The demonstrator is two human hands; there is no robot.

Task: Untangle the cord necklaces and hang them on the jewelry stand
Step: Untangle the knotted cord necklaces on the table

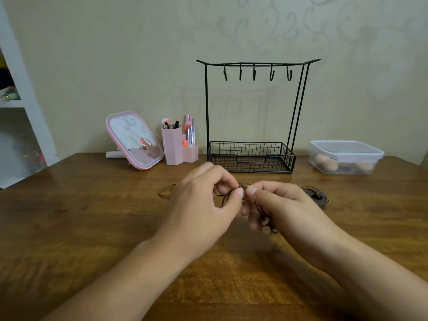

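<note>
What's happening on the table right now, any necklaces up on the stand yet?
Not yet. The left hand and right hand both pinch a knot in the brown cord necklaces just above the wooden table. Loose cord trails to the left, and a dark pendant lies to the right. The black wire jewelry stand behind them has all its hooks bare.
</note>
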